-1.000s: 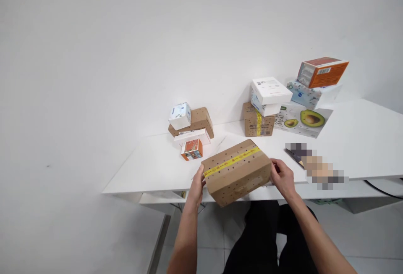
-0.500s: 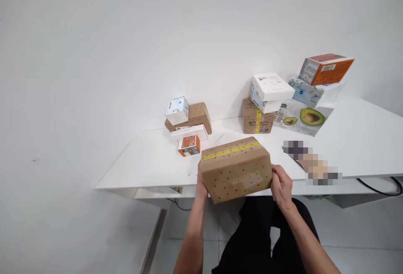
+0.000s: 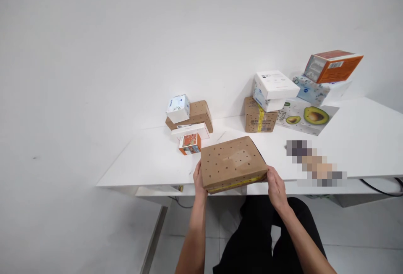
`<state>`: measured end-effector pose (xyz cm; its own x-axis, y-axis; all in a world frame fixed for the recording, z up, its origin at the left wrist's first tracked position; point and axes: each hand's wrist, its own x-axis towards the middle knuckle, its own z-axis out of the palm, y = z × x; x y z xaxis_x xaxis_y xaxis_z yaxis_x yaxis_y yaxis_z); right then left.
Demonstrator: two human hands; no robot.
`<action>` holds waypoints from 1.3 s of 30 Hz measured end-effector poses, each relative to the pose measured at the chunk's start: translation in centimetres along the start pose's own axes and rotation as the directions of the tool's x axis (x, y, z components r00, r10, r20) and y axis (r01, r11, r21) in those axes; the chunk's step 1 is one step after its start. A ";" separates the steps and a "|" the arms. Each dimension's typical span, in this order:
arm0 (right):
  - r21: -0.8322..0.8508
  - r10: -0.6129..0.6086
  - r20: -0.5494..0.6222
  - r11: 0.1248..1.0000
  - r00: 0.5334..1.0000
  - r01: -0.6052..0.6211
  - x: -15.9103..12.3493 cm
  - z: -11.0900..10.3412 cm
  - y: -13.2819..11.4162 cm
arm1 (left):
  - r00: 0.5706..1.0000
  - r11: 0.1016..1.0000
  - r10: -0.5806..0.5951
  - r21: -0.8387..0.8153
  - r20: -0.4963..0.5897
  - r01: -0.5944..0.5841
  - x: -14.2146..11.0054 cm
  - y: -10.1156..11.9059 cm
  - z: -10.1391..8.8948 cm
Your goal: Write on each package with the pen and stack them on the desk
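Observation:
Between my two hands is a brown cardboard box (image 3: 233, 160) with small dark dots, held over the front edge of the white table (image 3: 141, 160). Its broad dotted face is turned up towards me, and yellow tape runs along the lower near side. My left hand (image 3: 199, 180) grips the left end, its fingers partly hidden by the box. At the right end, my right hand (image 3: 276, 186) holds the near corner with the thumb showing. Just beyond the box's left corner sits a small orange box (image 3: 190, 143).
At the back left, a blue-white box (image 3: 178, 109) rests on another brown box (image 3: 201, 112), with a flat white box (image 3: 195, 130) in front. Back right, a white-lidded box (image 3: 276, 84) tops a taped brown box (image 3: 255, 118), beside an avocado-printed box (image 3: 302, 116) and an orange box (image 3: 336, 67) on a floral one.
The held brown box has been tipped in my hands: its taped side, on top before, now faces down and towards me, and the dotted face has come up. Both hands still grip its ends.

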<state>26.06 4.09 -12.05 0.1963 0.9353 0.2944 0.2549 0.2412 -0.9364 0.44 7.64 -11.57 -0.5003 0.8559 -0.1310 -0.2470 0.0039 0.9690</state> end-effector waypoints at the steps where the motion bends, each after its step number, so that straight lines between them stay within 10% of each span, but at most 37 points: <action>1: -0.023 -0.007 0.018 1.000 1.000 0.007 -0.2 0.0 0.4 | 1.000 1.000 0.001 -0.004 -0.005 -0.001 0.2 -0.3 -0.1; 39: -0.230 -0.197 0.101 0.949 0.975 0.215 -1.2 0.3 1.4 | 0.994 0.999 0.049 -0.018 0.101 -0.047 0.0 -0.3 -0.6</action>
<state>25.86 3.37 -13.80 0.0459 0.8908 0.4521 0.5019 0.3708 -0.7815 0.00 7.28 -11.99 -0.4254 0.9029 -0.0619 -0.2384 -0.0457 0.9701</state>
